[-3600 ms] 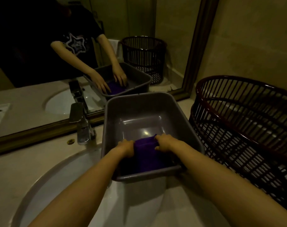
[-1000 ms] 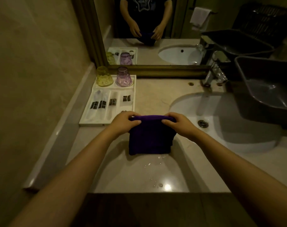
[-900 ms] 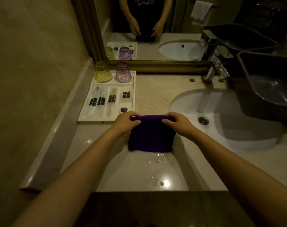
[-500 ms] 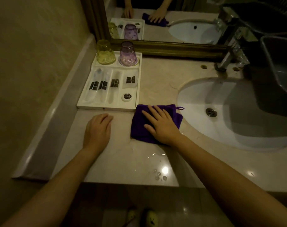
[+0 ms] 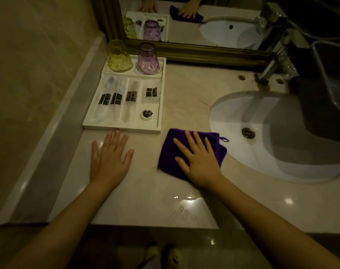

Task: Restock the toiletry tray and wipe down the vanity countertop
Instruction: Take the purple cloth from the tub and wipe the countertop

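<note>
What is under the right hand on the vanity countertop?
A folded purple cloth, lying flat on the countertop; the right hand presses on it with straight fingers. The surface beneath the cloth is covered.

Dim and yellow-brown all over. Small bright white spots of glare on the wet, shiny desk point(image 5: 146, 191) near its front edge, from a lamp somewhere above. Big dark shadow over the right side of the sink point(image 5: 233, 113). Bent by the wide lens along the mirror frame point(image 5: 204, 53). Soft and grainy, darkest in the corners.
</note>
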`<action>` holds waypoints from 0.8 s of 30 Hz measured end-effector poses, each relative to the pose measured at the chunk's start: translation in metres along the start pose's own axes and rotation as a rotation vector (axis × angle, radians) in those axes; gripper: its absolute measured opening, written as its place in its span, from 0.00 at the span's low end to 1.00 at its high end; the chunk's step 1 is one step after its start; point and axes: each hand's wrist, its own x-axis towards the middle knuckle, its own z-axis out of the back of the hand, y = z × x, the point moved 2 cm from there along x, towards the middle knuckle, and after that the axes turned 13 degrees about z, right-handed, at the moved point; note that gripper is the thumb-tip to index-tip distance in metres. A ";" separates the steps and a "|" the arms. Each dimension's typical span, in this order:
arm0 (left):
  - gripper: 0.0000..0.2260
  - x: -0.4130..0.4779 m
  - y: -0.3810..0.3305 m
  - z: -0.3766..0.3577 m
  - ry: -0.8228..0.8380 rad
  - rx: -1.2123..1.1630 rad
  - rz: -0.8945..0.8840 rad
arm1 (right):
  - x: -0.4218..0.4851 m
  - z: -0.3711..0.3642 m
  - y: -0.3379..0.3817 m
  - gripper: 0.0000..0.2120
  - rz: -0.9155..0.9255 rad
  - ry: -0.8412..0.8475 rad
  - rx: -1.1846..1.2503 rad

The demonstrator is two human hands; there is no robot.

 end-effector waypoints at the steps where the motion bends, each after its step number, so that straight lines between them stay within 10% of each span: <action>1: 0.28 0.000 0.000 0.000 0.003 -0.006 0.003 | 0.009 0.002 -0.008 0.27 -0.023 -0.003 -0.003; 24: 0.28 -0.003 -0.003 0.006 0.001 -0.092 0.022 | 0.178 0.022 -0.112 0.27 -0.020 0.084 -0.011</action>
